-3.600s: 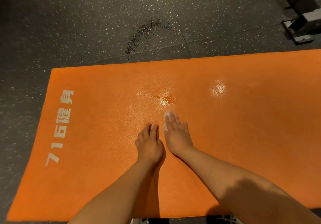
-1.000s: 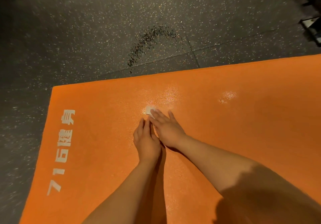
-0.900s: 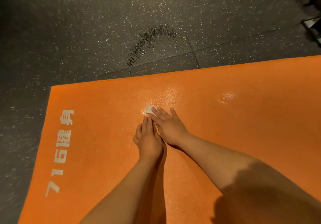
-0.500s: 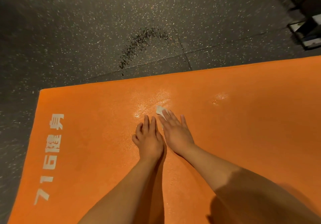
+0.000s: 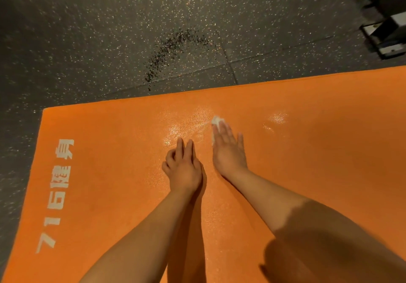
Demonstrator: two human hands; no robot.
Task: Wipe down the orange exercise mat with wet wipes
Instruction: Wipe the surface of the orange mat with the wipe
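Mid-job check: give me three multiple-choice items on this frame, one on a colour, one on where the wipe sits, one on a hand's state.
1. What colour is the lettering on the orange mat?
A) black B) white C) blue

2. Where is the wet wipe?
A) on the lettering B) under the fingers of the right hand C) at the mat's near edge

3. How does the right hand lie?
A) flat, fingers straight B) clenched in a fist C) lifted clear of the mat

Answers:
1. B, the print shows pale white against the orange.
2. B, the wipe's white edge peeks out past the fingertips.
3. A, the palm and straight fingers press down on the wipe.
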